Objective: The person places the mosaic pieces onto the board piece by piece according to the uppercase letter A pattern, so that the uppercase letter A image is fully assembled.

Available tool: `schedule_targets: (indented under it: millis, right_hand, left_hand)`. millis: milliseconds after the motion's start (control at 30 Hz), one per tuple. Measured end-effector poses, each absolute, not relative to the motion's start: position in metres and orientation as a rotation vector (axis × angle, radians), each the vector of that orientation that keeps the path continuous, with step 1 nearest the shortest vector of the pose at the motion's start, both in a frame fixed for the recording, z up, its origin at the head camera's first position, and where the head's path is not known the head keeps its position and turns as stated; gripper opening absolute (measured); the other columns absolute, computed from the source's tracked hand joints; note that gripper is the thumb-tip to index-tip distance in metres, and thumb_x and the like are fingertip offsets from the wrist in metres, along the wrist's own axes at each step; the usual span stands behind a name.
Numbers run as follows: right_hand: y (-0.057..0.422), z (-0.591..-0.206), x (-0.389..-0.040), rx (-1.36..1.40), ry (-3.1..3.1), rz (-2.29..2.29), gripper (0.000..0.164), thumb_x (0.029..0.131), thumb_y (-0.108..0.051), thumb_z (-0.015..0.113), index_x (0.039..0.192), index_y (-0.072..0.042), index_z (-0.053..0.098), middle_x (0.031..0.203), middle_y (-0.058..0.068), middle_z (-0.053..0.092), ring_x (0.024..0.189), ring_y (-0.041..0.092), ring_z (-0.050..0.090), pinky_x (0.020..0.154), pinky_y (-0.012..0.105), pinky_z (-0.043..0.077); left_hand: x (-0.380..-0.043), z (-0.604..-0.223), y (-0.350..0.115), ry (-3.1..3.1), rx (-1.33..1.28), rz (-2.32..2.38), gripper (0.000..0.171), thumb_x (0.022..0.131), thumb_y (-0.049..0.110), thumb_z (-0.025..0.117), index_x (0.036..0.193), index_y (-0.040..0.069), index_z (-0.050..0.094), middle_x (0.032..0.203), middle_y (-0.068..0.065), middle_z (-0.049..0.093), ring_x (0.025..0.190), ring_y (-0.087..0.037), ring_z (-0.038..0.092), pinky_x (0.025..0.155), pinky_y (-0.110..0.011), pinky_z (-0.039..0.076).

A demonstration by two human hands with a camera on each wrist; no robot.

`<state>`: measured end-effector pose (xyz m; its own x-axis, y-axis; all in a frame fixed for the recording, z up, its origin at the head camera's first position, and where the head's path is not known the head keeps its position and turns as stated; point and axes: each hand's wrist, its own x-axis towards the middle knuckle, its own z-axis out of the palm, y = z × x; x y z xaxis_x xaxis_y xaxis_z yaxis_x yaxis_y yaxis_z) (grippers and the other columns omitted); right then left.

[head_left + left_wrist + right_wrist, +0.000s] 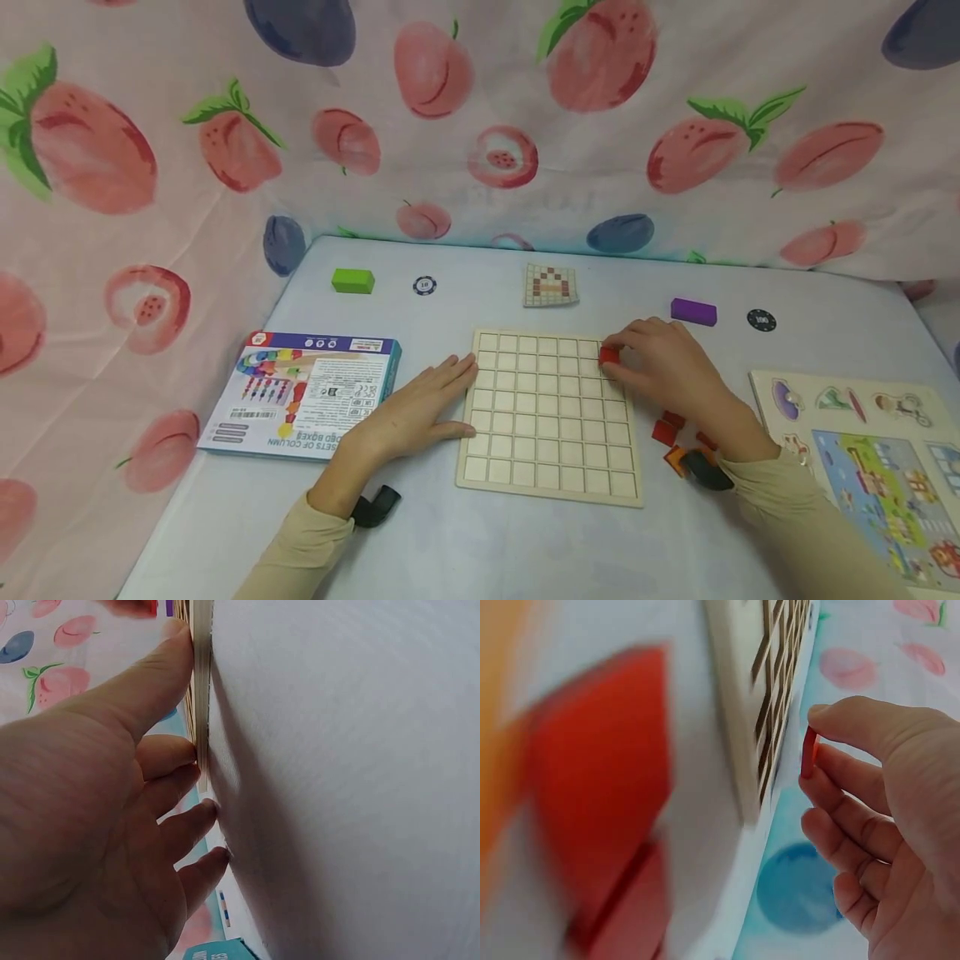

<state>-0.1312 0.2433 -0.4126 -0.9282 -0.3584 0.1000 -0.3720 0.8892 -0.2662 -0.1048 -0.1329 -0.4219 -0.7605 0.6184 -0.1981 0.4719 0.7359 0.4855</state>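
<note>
A pale wooden grid board of square cells lies mid-table. At its left edge rests my left hand, fingers extended and thumb touching the rim; the left wrist view shows the fingertips along the board's side. My right hand pinches a small red square tile over the board's upper right corner. In the right wrist view the tile is held on edge between thumb and fingers. Under the right forearm lie loose red tiles and an orange tile, partly hidden by the arm.
Behind the board lies a small pattern card. A green block and a chip sit back left, a purple block and a black chip back right. A box lies left, a picture puzzle board right.
</note>
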Motion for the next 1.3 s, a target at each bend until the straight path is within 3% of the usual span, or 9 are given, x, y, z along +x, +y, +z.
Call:
schedule_targets:
  millis: [433,867,1067,1300]
  right_hand:
    - [0.183,-0.422,-0.163,0.755,-2.970,0.527,0.026,0.095,-0.033,0.081,0.116,-0.017,0.082,0.108,0.004,0.078,0.102,0.027,0.069,0.088,0.047,0.051]
    - [0.174,-0.425,-0.171,0.742,-2.963,0.513,0.009,0.094,-0.028,0.083,0.100,-0.022,0.083,0.102,-0.002,0.080,0.092,0.022,0.069,0.084,0.044,0.052]
    - [0.176,-0.423,-0.170,0.753,-2.968,0.505,0.009,0.094,-0.030,0.083,0.101,-0.023,0.085,0.102,-0.003,0.079,0.091,0.021,0.071,0.086,0.045,0.054]
    - [0.184,-0.420,-0.164,0.701,-3.011,0.508,0.019,0.097,-0.032,0.080,0.112,-0.021,0.083,0.115,0.002,0.079,0.108,0.025,0.072,0.096,0.052,0.054]
  left_hand:
    - [-0.105,-0.423,-0.133,2.589,0.839,0.587,0.088,0.102,0.046,0.070,0.169,0.009,0.027,0.180,-0.006,0.018,0.169,-0.030,0.016,0.139,-0.050,0.018]
    - [-0.107,-0.423,-0.132,2.591,0.832,0.568,0.089,0.101,0.047,0.070,0.170,0.011,0.026,0.181,-0.005,0.018,0.169,-0.029,0.015,0.140,-0.049,0.018]
    - [-0.108,-0.423,-0.131,2.589,0.837,0.577,0.089,0.101,0.048,0.070,0.169,0.010,0.027,0.181,-0.005,0.018,0.169,-0.030,0.015,0.139,-0.050,0.018]
    - [-0.106,-0.422,-0.132,2.587,0.826,0.582,0.089,0.101,0.047,0.071,0.169,0.010,0.028,0.181,-0.006,0.018,0.169,-0.030,0.015,0.139,-0.051,0.018]
